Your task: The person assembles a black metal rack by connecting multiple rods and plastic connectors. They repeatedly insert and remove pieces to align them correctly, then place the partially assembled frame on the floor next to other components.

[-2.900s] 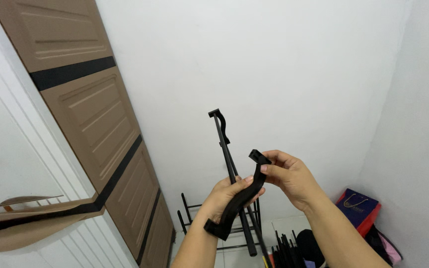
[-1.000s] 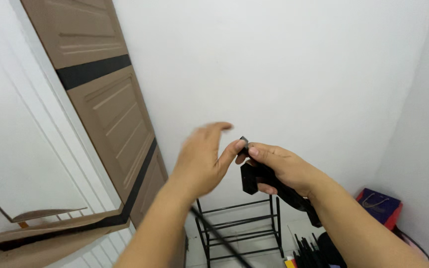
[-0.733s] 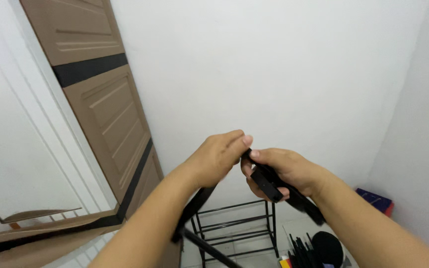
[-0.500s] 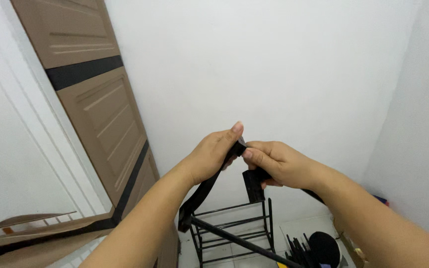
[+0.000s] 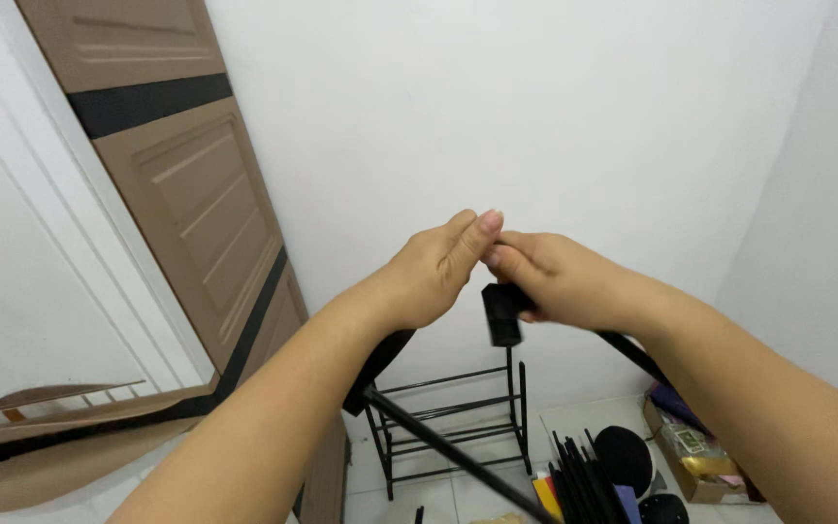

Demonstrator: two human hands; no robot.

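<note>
The strap (image 5: 502, 312) you hold is plain black, as is the pole (image 5: 438, 444) slanting below it. The door (image 5: 186, 194) beside you is brown with a black band across it. The wall (image 5: 535, 107) ahead is plain white. Down on the floor you have a black wire rack (image 5: 453, 417) and a purple box (image 5: 676, 403).
</note>
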